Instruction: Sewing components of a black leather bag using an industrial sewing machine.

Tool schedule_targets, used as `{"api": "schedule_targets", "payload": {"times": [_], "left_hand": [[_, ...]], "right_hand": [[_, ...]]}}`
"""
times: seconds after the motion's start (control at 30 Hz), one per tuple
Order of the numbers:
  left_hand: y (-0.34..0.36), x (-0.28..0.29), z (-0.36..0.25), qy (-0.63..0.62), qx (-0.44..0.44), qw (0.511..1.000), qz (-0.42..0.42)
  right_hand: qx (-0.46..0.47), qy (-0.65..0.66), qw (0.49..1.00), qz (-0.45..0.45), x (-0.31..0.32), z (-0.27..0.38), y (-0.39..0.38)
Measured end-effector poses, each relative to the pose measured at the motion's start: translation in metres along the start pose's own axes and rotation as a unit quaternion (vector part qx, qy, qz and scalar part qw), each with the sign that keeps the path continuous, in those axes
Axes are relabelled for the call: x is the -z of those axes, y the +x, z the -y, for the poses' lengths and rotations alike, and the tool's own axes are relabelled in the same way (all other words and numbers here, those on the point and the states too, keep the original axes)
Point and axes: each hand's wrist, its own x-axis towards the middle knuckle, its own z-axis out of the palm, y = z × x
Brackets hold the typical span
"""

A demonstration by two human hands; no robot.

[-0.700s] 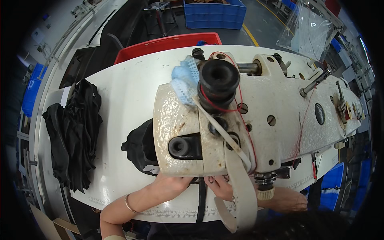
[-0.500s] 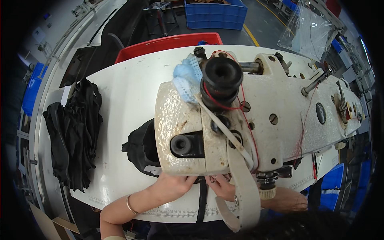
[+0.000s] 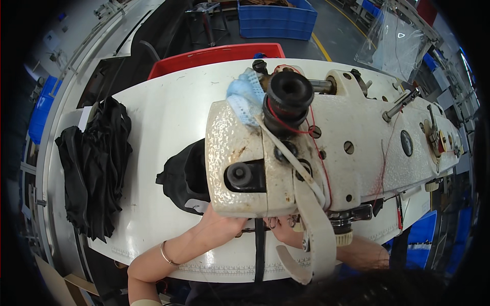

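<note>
A white sewing machine [image 3: 326,137] with red thread fills the middle and right of the view. My left hand [image 3: 217,232], a bangle on its wrist, rests just below the machine head, beside a black cloth piece [image 3: 179,176] with a white label. Its fingertips are tucked under the head and hidden. My right hand [image 3: 287,232] lies on the other side, partly covered by the machine and its curved lever [image 3: 316,229]. A narrow black strip [image 3: 260,252] runs between my hands toward the near table edge. What the fingers grip cannot be seen.
On the left of the white table [image 3: 153,117] lies a pile of black cloth pieces [image 3: 94,171]. Beyond the far edge are a red bin [image 3: 214,52] and a blue crate [image 3: 278,21]. A blue face mask [image 3: 245,97] is tucked on the machine.
The view has shifted slightly, so the machine head appears a little farther right and up. The black cloth piece and my hands sit slightly farther from me.
</note>
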Motion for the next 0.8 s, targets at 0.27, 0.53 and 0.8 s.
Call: {"api": "schedule_targets", "payload": {"times": [0.27,0.53,0.8], "left_hand": [[0.008,-0.004,0.0,-0.059,0.027,0.997,-0.031],[-0.008,-0.025,0.015,-0.049,-0.025,0.993,-0.108],[-0.019,-0.003,-0.029,0.171,0.02,0.983,-0.068]], "right_hand": [[0.053,-0.197,0.976,0.071,0.02,0.009,0.008],[0.306,-0.638,0.679,0.197,0.034,0.0,0.002],[0.202,-0.412,0.88,0.121,0.035,-0.009,0.007]]}}
